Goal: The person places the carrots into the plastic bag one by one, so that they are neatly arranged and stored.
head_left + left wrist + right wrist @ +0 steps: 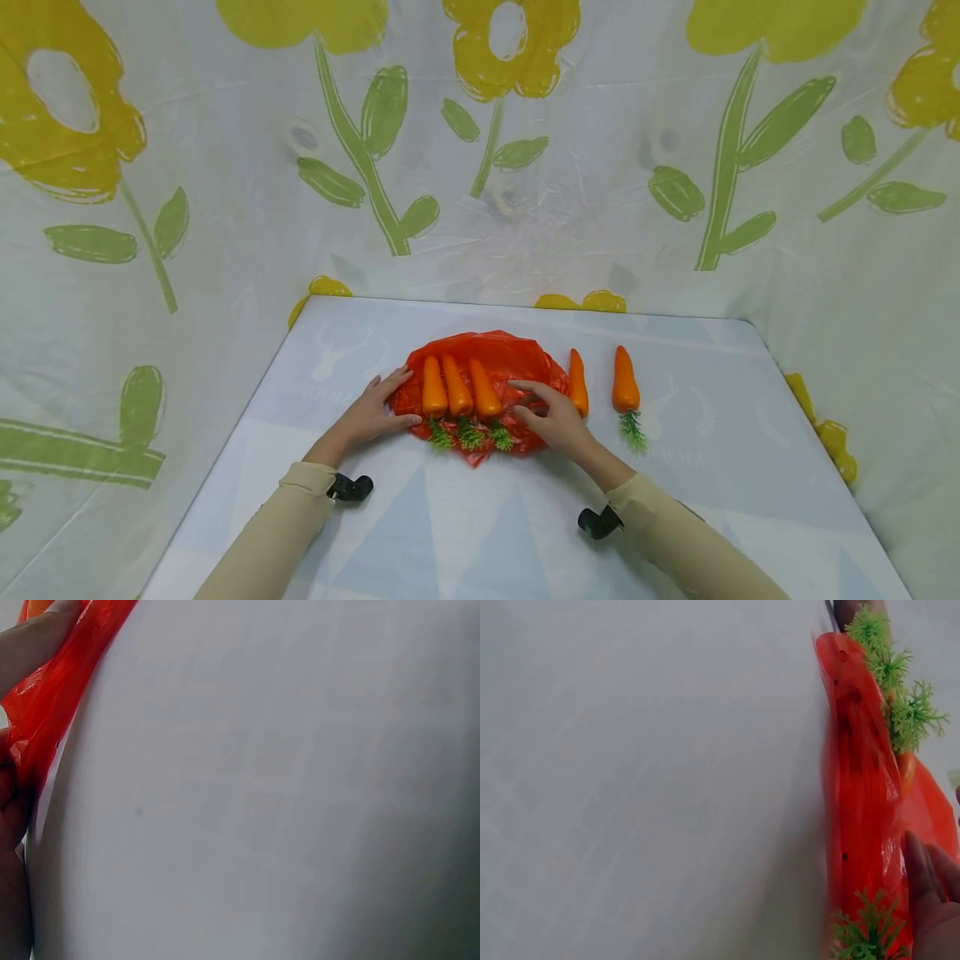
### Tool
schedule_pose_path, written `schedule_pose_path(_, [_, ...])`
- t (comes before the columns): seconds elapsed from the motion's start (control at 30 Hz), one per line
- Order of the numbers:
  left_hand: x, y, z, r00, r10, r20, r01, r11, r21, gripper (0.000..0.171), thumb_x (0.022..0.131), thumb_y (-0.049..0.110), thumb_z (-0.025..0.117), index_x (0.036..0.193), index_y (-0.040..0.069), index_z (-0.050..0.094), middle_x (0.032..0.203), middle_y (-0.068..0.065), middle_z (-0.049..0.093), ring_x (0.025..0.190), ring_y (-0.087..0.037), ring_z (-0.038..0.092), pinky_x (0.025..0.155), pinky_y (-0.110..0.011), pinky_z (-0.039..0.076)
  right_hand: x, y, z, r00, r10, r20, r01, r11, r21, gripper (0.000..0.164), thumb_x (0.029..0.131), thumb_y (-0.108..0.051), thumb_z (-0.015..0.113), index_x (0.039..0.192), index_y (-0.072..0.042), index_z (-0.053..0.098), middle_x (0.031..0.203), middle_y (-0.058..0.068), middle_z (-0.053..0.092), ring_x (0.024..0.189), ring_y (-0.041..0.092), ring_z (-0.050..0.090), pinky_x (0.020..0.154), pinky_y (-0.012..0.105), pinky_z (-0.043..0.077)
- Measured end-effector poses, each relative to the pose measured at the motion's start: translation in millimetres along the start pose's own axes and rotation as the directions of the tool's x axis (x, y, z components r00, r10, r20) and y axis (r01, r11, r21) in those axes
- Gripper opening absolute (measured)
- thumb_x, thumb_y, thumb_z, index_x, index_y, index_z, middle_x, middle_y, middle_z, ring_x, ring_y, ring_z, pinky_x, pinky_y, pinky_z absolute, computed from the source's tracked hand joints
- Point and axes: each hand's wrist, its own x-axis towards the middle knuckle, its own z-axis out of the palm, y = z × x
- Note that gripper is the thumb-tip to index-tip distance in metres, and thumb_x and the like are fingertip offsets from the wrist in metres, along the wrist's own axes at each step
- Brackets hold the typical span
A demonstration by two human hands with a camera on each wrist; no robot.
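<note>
Three orange carrots point(459, 390) with frilly green tops lie side by side on a crumpled red plastic bag point(517, 354). My left hand point(367, 417) rests along the bag's left edge, fingers and thumb spread apart. In the left wrist view, its thumb point(37, 646) lies over the red plastic. My right hand point(558, 421) bends over the bag's right part, its fingertips apart from each other and beside the rightmost of the three carrots. Another carrot point(577, 379) lies at the bag's right edge, its lower end hidden behind the right hand.
A separate carrot point(626, 381) with a green top lies on the table further right. The white table point(465, 533) carries pale blue triangles and deer prints. A curtain point(600, 167) with yellow flowers surrounds its back and sides.
</note>
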Motion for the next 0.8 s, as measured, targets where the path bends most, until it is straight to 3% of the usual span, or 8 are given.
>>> schedule_pose_path(0.4, [-1.7, 2.5, 0.0, 1.000, -0.024, 0.003, 0.025, 1.000, -0.008, 0.098, 0.082, 0.061, 0.077, 0.160, 0.017, 0.035, 0.168, -0.005, 0.025, 0.153, -0.048, 0.007, 0.117, -0.070, 0.016, -8.8, 6.1, -15.9, 1.000, -0.001, -0.010, 0.001, 1.000, -0.002, 0.041, 0.099, -0.016, 0.068, 0.140, -0.017, 0.062, 0.135, 0.009, 0.064, 0.107, 0.023, 0.066, 0.094, 0.040, 0.057])
schedule_pose_path(0.67, [-0.8, 1.6, 0.1, 1.000, -0.003, -0.009, 0.003, 1.000, -0.005, 0.097, 0.082, 0.059, 0.078, 0.159, 0.016, 0.037, 0.167, -0.007, 0.026, 0.153, -0.046, 0.009, 0.119, -0.068, 0.015, -12.0, 5.7, -25.5, 0.998, -0.037, -0.043, 0.036, 0.999, -0.016, 0.042, 0.100, -0.014, 0.067, 0.141, -0.011, 0.060, 0.137, 0.012, 0.063, 0.109, 0.025, 0.065, 0.092, 0.041, 0.058])
schedule_pose_path(0.8, [-0.3, 1.2, 0.5, 1.000, -0.007, -0.002, 0.007, 1.000, -0.001, 0.098, 0.082, 0.060, 0.078, 0.159, 0.016, 0.036, 0.168, -0.006, 0.025, 0.153, -0.047, 0.009, 0.118, -0.068, 0.016, -13.6, 8.6, -27.7, 0.999, -0.032, -0.043, 0.032, 0.999, -0.008, 0.042, 0.100, -0.013, 0.067, 0.141, -0.011, 0.060, 0.135, 0.014, 0.064, 0.108, 0.025, 0.066, 0.090, 0.034, 0.058])
